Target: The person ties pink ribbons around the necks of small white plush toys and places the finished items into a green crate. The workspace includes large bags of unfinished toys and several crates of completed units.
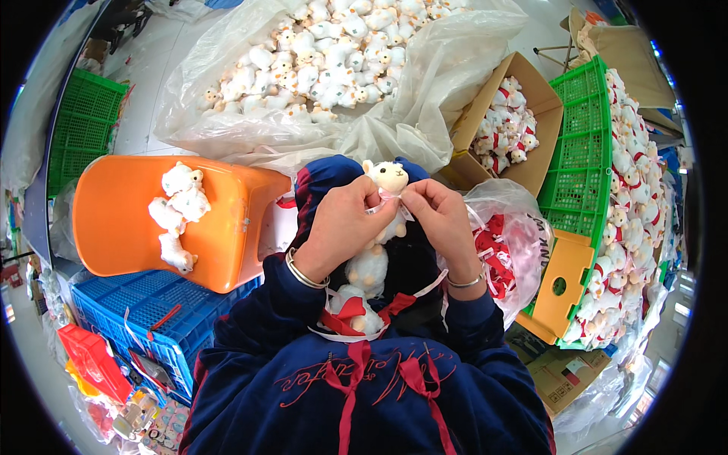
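Observation:
A cream-coloured plush toy animal (390, 177) with small ears faces up in the middle, above my lap. A pale ribbon (388, 196) lies at its neck, and both hands meet there. My left hand (343, 220) pinches the ribbon on one side, thumb against fingers. On the other side my right hand (437, 218) is closed in a pinch on the same ribbon. Below the hands, a white plush body (368, 271) rests on my lap. Nearer to me are a red cloth piece (347, 315) with white ties and another white plush toy (365, 321).
An orange plastic chair (114, 212) at left carries several white plush toys (182, 193). Ahead lies a big clear plastic sheet (205, 136) full of them. At right stand a cardboard box (544, 129), a bag of red cloth pieces (497, 250) and a green crate (576, 152).

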Tool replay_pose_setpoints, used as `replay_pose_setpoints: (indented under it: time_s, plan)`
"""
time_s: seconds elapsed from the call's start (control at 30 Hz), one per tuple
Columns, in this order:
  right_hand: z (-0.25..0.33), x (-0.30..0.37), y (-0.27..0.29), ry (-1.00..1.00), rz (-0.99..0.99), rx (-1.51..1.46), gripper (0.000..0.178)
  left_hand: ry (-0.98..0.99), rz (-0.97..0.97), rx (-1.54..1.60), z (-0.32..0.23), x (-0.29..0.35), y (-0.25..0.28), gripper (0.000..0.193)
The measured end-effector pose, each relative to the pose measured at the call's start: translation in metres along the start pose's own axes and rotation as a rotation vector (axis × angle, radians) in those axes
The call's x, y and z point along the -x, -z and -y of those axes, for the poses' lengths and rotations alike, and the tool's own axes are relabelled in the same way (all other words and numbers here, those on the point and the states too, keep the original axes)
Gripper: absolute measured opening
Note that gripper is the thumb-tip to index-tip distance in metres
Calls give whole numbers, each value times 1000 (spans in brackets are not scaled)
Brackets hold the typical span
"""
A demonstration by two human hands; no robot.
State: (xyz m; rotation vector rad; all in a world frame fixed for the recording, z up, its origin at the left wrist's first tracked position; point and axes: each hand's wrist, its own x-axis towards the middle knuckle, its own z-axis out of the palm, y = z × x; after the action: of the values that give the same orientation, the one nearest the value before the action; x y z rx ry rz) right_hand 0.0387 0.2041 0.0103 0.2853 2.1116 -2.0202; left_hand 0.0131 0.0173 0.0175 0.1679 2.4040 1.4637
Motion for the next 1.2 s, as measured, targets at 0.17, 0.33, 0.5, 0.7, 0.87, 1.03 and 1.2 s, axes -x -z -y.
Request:
replay_pose_setpoints:
  time_s: [0.17, 0.33, 0.5, 0.7, 0.87, 1.03, 1.2]
  plan:
    - [-4, 0, 2, 14, 28, 49, 16, -6, 12, -20, 4, 0, -1, 31]
    - [-10, -3, 6, 11, 56, -58, 15, -11, 11, -96, 1, -1, -3, 32]
    - [-6, -5, 6, -34, 57, -101, 16, 0, 43, -24, 2, 1, 0, 31]
    - [-4, -6, 2, -16, 9, -72, 19, -7, 79, 126, 8, -3, 5, 31]
    - [-10, -4, -2, 13, 0, -1, 19, 62, 30, -31, -2, -5, 0, 35]
    - [-11, -2, 0, 42, 10, -13, 17, 44, 6, -99, -3, -3, -3, 35]
    - [-13, -3, 2, 38, 22, -75, 17, 17, -12, -154, -1, -1, -5, 34]
